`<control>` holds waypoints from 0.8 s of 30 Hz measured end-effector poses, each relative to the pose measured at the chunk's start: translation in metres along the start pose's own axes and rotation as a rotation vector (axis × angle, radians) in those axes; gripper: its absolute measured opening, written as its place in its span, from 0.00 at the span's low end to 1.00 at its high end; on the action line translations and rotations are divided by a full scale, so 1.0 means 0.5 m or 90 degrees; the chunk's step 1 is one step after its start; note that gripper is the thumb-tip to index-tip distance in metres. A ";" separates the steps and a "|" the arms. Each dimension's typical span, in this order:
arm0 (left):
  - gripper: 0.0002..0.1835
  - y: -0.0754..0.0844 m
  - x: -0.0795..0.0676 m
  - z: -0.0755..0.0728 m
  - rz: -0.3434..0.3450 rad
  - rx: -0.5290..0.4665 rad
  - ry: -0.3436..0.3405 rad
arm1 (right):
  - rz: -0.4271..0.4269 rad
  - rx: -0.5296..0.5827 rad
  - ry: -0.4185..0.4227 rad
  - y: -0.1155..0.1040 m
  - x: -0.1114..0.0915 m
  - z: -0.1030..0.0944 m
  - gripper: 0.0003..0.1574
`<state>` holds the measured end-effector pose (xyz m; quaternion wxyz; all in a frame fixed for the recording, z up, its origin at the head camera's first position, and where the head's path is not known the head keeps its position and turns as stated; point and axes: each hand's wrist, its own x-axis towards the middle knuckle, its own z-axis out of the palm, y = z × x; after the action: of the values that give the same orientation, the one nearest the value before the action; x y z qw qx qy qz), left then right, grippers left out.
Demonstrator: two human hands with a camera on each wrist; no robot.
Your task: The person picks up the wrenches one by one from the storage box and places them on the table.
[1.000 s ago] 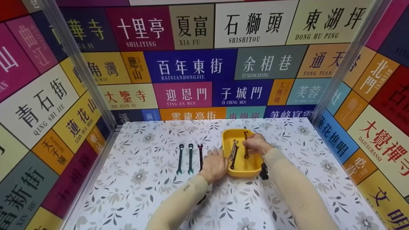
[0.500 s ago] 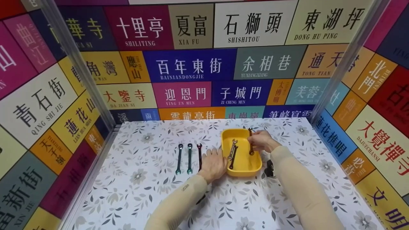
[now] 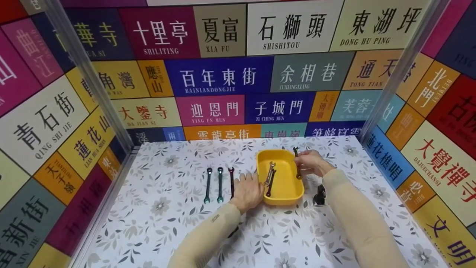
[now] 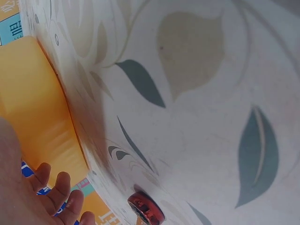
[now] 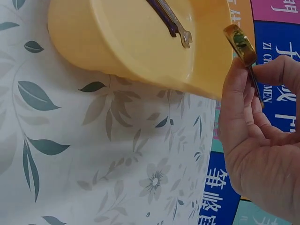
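My right hand [image 3: 311, 162] pinches a wrench [image 5: 240, 43] between thumb and fingers, held upright over the right rim of the yellow tray [image 3: 284, 201]. In the right wrist view its ring end looks golden. Inside the tray lie a silver wrench [image 3: 270, 174] and a darker wrench [image 3: 272, 183], side by side. My left hand [image 3: 248, 191] rests at the tray's left side, fingers extended loosely. It partly hides a red wrench [image 3: 231, 178], whose ring end shows in the left wrist view.
Two teal wrenches [image 3: 208, 185] lie parallel on the floral tablecloth [image 3: 160, 230], left of the red one. A small black device [image 3: 319, 196] sits under my right wrist. Panels with printed characters [image 3: 223, 76] stand around the table on three sides.
My right hand has carried its wrench rightward, from over the tray's inside to its right rim. The left hand and the other wrenches have stayed in place.
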<state>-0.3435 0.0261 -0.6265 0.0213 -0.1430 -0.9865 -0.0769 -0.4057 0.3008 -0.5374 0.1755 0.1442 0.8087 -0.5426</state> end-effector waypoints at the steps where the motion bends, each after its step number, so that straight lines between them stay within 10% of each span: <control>1: 0.26 0.000 0.000 0.000 -0.001 0.002 0.001 | -0.002 0.006 -0.003 0.003 -0.001 -0.003 0.35; 24: 0.27 0.000 0.005 -0.003 -0.010 -0.014 -0.024 | 0.044 0.023 0.004 0.085 -0.001 -0.044 0.38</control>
<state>-0.3460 0.0265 -0.6248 0.0004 -0.1365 -0.9870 -0.0852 -0.3901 0.3370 -0.5648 0.1886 0.1771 0.7940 -0.5501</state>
